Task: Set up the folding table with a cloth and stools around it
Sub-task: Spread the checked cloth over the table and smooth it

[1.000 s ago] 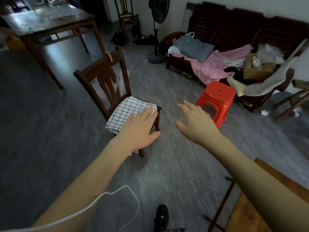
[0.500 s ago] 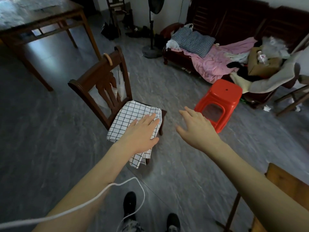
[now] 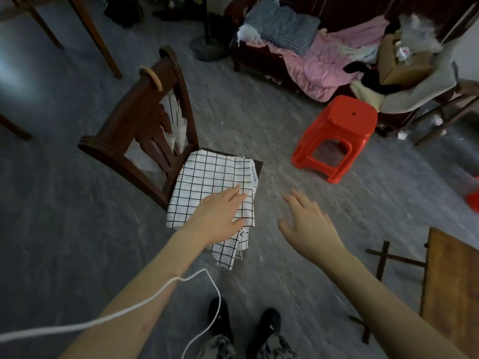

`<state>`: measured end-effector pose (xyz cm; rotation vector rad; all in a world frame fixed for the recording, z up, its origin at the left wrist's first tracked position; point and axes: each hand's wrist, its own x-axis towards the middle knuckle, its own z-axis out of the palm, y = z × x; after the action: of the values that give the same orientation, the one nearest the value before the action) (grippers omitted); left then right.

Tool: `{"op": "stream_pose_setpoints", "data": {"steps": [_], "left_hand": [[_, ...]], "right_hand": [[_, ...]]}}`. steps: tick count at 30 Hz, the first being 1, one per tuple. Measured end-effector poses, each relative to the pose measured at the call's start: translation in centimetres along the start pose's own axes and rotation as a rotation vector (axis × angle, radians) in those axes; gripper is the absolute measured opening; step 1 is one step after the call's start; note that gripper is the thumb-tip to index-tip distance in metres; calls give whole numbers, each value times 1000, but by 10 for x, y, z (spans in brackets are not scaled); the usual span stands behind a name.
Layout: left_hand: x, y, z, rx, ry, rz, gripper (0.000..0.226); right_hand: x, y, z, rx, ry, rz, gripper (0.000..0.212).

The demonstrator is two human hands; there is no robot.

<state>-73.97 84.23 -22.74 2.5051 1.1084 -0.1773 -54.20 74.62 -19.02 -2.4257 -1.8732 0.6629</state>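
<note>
A folded white cloth with a black grid (image 3: pixel 210 182) lies on the seat of a dark wooden chair (image 3: pixel 145 120), one corner hanging over the seat's front. My left hand (image 3: pixel 217 218) is over the cloth's near edge with fingers straight; whether it touches is unclear. My right hand (image 3: pixel 305 224) hovers open over the bare floor to the right of the chair, holding nothing. A red plastic stool (image 3: pixel 337 136) stands on the floor further right. The wooden top of the folding table (image 3: pixel 451 286) shows at the right edge, its crossed legs beside it.
A dark wooden sofa (image 3: pixel 259 55) piled with pink and checked bedding runs along the back. A fan base (image 3: pixel 207 47) stands behind the chair. Legs of a larger table (image 3: pixel 103 47) are at top left. A second red object (image 3: pixel 473 200) peeks in at right. A white cord (image 3: pixel 155 294) crosses my left arm.
I have come closer to the chair and the view has tilted down, so my feet now show. Both hands have lowered toward the cloth, the left one reaching over its near edge.
</note>
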Motion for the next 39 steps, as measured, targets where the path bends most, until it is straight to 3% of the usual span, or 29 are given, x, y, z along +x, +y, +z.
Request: {"op": "stream_pose_setpoints", "data": {"steps": [15,23,27,34,39], "left_hand": [[92,-110,193,-7,-170,-104,64],[132,-143,299,70,-207,-186,82],[145,-152,327,-6,-157,-285,86],[150,-165,345,29,-86,-293,63],[149,-166,337,56,-45,-261,32]], "right_hand": [[140,20,187,29,-157,-58,60],[181,39,292,-4,-212,-86,63],[205,43,323,-32,-194,-133,70],[222,55,360,-166,-312,-180,81],[222,52,363,-202,-300,-167,76]]}}
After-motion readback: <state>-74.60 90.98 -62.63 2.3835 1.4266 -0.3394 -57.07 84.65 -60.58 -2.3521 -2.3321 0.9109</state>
